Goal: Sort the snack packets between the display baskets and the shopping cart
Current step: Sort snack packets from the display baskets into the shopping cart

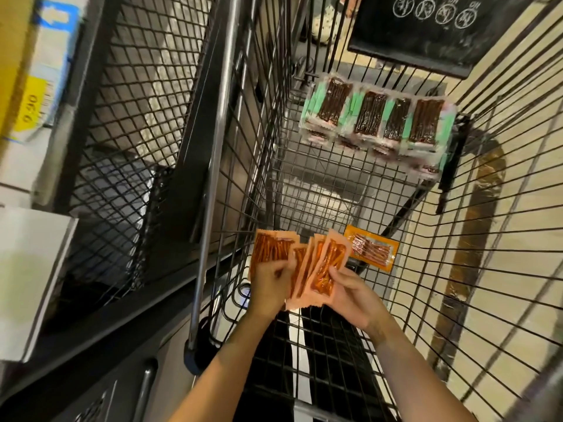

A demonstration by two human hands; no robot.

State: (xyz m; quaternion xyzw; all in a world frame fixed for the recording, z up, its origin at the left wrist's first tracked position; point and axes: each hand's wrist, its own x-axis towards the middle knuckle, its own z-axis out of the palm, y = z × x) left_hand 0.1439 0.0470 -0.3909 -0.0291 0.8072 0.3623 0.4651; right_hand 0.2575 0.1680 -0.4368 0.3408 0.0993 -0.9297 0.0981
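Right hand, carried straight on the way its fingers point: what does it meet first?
The fanned orange packets that the right hand pinches; just beyond them, the left hand, which grips the same fan. Depth is unclear from one view.

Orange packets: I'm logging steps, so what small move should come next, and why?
Probably square them into one stack. The left hand and right hand hold the orange packets fanned loosely above the shopping cart, so they could slip before reaching a display basket.
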